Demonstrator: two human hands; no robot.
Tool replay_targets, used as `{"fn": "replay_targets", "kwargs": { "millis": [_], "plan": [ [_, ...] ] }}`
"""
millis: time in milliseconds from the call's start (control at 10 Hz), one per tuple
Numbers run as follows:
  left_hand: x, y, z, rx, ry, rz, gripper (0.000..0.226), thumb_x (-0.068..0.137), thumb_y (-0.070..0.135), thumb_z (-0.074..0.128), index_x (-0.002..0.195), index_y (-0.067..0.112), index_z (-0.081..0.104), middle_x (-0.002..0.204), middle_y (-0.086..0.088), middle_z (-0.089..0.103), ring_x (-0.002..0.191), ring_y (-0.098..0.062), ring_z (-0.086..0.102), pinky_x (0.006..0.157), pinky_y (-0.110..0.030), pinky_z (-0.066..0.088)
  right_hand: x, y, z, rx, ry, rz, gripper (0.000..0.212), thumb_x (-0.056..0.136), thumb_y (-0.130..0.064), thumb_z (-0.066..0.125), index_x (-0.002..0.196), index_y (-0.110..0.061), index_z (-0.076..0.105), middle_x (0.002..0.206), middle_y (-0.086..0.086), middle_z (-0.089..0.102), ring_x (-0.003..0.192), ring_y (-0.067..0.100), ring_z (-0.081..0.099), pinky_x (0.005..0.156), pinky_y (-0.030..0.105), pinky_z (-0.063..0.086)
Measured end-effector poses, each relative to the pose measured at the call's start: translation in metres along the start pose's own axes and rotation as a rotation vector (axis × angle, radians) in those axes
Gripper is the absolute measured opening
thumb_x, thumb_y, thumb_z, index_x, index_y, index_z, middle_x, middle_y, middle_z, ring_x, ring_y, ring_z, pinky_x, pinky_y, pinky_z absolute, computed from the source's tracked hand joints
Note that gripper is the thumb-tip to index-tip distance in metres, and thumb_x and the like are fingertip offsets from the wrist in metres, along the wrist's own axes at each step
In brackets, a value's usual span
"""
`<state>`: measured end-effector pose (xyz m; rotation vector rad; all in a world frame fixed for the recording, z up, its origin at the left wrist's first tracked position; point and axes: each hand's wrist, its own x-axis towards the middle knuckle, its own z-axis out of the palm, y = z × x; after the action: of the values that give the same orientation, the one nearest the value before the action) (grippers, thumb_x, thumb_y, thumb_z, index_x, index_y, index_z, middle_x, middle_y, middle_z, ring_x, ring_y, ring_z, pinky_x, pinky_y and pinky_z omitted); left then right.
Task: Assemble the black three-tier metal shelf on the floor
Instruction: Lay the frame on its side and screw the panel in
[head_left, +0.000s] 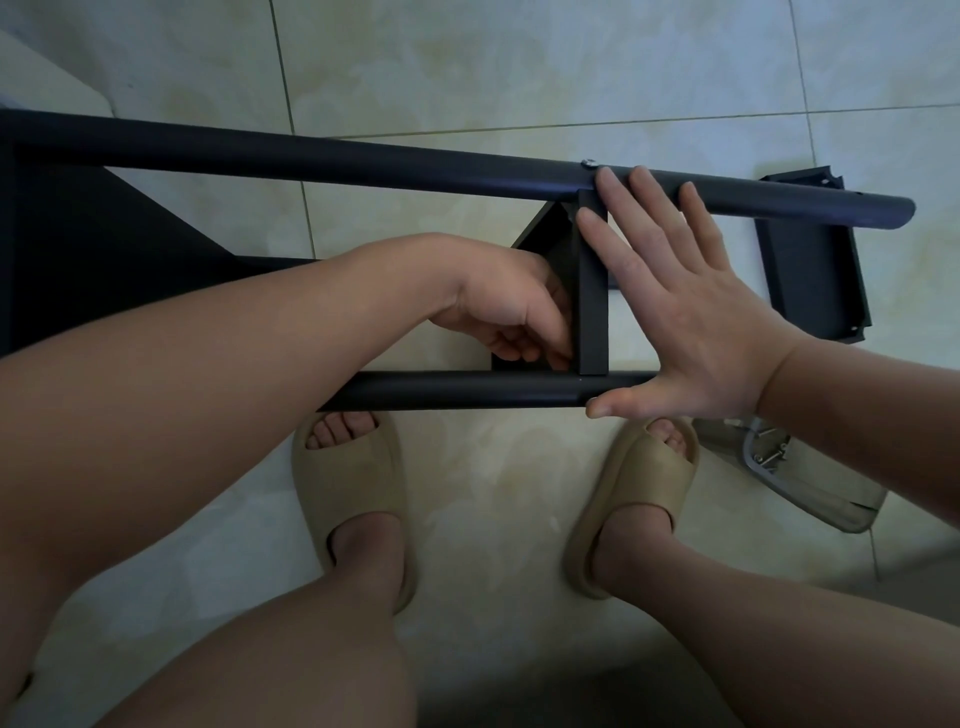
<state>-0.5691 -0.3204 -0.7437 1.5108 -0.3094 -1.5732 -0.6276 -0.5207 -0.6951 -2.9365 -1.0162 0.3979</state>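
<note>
Shelf (104, 249), half-built, is lying on floor (519, 78). R hand (691, 332), grip flat open, is bracing tier (592, 301); L hand (498, 306), grip curled on tier, is aligning it w/ near pole (457, 389). Next, prob.: screw (774, 454) from bag (810, 483) thru pole.

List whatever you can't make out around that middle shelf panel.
Head view only:
- Left hand fingertips: curled behind the shelf panel; any screw or tool held is hidden.
- Near tube right end: under the right hand.
- Frame, left part: cut by the image edge and left forearm.
- Screws in the clear tray: too small to count.
</note>
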Motion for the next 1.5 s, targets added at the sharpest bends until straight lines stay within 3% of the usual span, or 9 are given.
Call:
{"fn": "replay_targets", "kwargs": {
  "millis": [200, 400, 600, 900, 1100, 1200, 1400, 1500],
  "plan": [
    [-0.0005, -0.0003, -0.0015, -0.004, -0.014, 0.014, 0.015, 0.085, 0.002, 0.072, 0.081, 0.017, 0.074, 0.076, 0.002, 0.068, 0.068, -0.011, 0.055, 0.073, -0.026, 0.045, -0.0001, 0.0002, -0.0004, 0.001, 0.0, -0.001, 0.128, 0.075, -0.096, 0.031, 0.162, -0.005, 0.007, 0.169, 0.02, -0.002, 0.156, 0.039, -0.006, 0.123, 0.063, 0.001],
    [-0.0052, 0.0006, -0.0036, 0.041, -0.081, 0.005, 0.017, 0.088, 0.001, 0.068, 0.095, 0.015, 0.072, 0.087, 0.001, 0.07, 0.086, -0.014, 0.063, 0.08, -0.026, 0.049, -0.0005, 0.0003, -0.0005, -0.001, -0.005, -0.002, 0.128, 0.075, -0.095, 0.034, 0.162, -0.005, 0.007, 0.169, 0.02, -0.002, 0.156, 0.039, -0.006, 0.123, 0.064, 0.002],
    [-0.0029, 0.0004, 0.0008, -0.012, -0.061, -0.026, 0.012, 0.092, 0.01, 0.062, 0.088, 0.013, 0.073, 0.082, -0.002, 0.072, 0.071, -0.015, 0.061, 0.077, -0.029, 0.048, -0.0001, 0.0, -0.0004, -0.001, -0.005, 0.002, 0.129, 0.075, -0.096, 0.032, 0.162, -0.005, 0.007, 0.169, 0.02, -0.002, 0.156, 0.039, -0.006, 0.123, 0.064, 0.002],
    [-0.0017, 0.0009, 0.0002, -0.015, -0.02, 0.0, 0.01, 0.089, 0.002, 0.067, 0.089, 0.01, 0.072, 0.079, -0.003, 0.071, 0.069, -0.012, 0.056, 0.075, -0.027, 0.046, -0.0002, 0.0008, 0.0, 0.0, 0.002, 0.0, 0.129, 0.075, -0.096, 0.032, 0.162, -0.005, 0.007, 0.169, 0.02, -0.002, 0.156, 0.039, -0.006, 0.123, 0.064, 0.002],
    [-0.0035, 0.0012, -0.0006, -0.005, -0.025, 0.014, 0.012, 0.087, 0.0, 0.069, 0.091, 0.011, 0.072, 0.08, 0.0, 0.069, 0.073, -0.012, 0.057, 0.077, -0.026, 0.045, -0.0002, 0.0006, 0.0008, 0.009, 0.009, -0.003, 0.128, 0.075, -0.096, 0.031, 0.162, -0.005, 0.007, 0.169, 0.02, -0.001, 0.156, 0.039, -0.005, 0.123, 0.064, 0.002],
    [-0.0043, 0.0012, -0.0006, 0.026, -0.027, 0.005, 0.016, 0.087, 0.001, 0.068, 0.101, 0.009, 0.072, 0.092, -0.006, 0.067, 0.086, -0.017, 0.059, 0.083, -0.029, 0.047, -0.0001, 0.0009, 0.0015, 0.007, 0.011, -0.004, 0.128, 0.076, -0.097, 0.03, 0.162, -0.005, 0.007, 0.169, 0.02, -0.001, 0.156, 0.039, -0.005, 0.123, 0.064, 0.002],
    [-0.0043, 0.0024, -0.001, 0.036, -0.009, -0.033, 0.013, 0.091, 0.017, 0.066, 0.085, 0.022, 0.076, 0.09, 0.004, 0.077, 0.087, -0.011, 0.07, 0.088, -0.032, 0.048, -0.0003, 0.001, 0.0011, 0.002, 0.013, -0.003, 0.128, 0.076, -0.097, 0.03, 0.162, -0.005, 0.008, 0.169, 0.02, -0.001, 0.156, 0.04, -0.004, 0.123, 0.064, 0.002],
    [-0.0023, 0.0013, 0.0009, 0.027, -0.007, -0.021, 0.011, 0.091, 0.011, 0.066, 0.092, 0.016, 0.075, 0.089, 0.0, 0.077, 0.086, -0.014, 0.07, 0.092, -0.033, 0.051, -0.0002, 0.0009, 0.0012, 0.0, 0.016, -0.003, 0.128, 0.076, -0.096, 0.03, 0.162, -0.004, 0.008, 0.169, 0.021, 0.0, 0.156, 0.04, -0.004, 0.123, 0.064, 0.003]
  ]
}}
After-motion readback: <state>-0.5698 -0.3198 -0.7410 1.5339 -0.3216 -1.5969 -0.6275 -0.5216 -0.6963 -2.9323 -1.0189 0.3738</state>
